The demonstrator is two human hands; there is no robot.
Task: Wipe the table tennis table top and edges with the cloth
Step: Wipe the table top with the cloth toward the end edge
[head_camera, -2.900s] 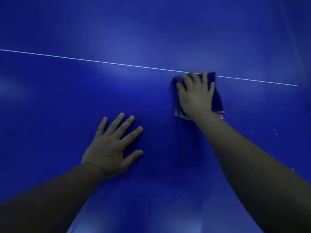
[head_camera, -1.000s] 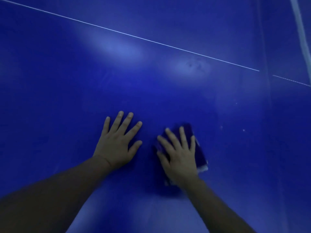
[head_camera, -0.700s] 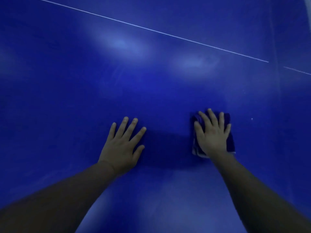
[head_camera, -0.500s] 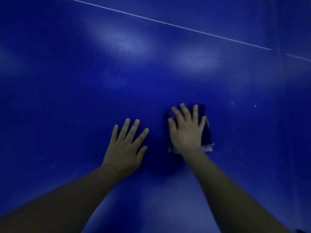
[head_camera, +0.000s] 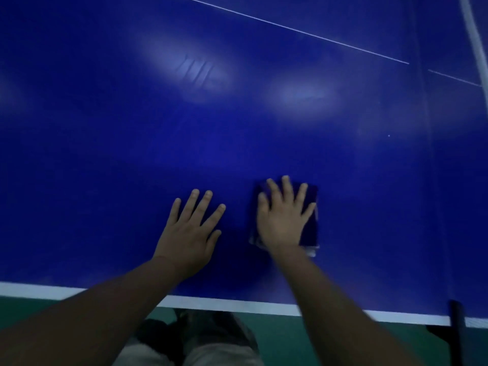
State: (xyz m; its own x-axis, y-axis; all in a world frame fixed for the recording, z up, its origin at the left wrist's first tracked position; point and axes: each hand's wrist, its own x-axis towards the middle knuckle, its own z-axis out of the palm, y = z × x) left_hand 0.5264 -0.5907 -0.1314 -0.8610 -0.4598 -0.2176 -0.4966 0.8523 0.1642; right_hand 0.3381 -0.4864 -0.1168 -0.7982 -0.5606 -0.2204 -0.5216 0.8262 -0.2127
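Nearest, at 6 o'clock: the person's legs and green floor [head_camera: 303, 342] below the table's near edge. The white edge stripe [head_camera: 237, 303] runs across at the bottom, both forearms crossing over it. No cloth contact on that stripe or the edge face now, so the edges look like work left, as a judgement.

Next up, left hand [head_camera: 191, 231] rests flat on the blue table [head_camera: 105, 154], about 7 o'clock of frame centre, fingers [head_camera: 195, 204] straight and spread, holding nothing. Looks like a brace.

Just beside it at 3 o'clock, not touching, right hand [head_camera: 284, 220] presses flat on the cloth [head_camera: 310, 220]. Fingers straight and splayed on top, not curled round it. Cloth is dark blue, folded to a small rectangle with a pale hem at its near corner, lying flat on the table a little in from the near edge, roughly 5 o'clock of centre. Slight blur on the hand; mid-stroke, probably.

Further out: the surface has two glare patches; the left patch [head_camera: 195, 68] shows streak marks, cannot tell if wet or dry. A small white speck [head_camera: 389, 135] sits at 3 o'clock, right of the cloth's reach.

Farthest: thin white centre line [head_camera: 290, 29] at 1 o'clock, and a pale strip at the far right, maybe the net, unclear.

Progress judgement: top wiping under way near the edge; how much is clean cannot be told. The right side, far half and edges likely remain.
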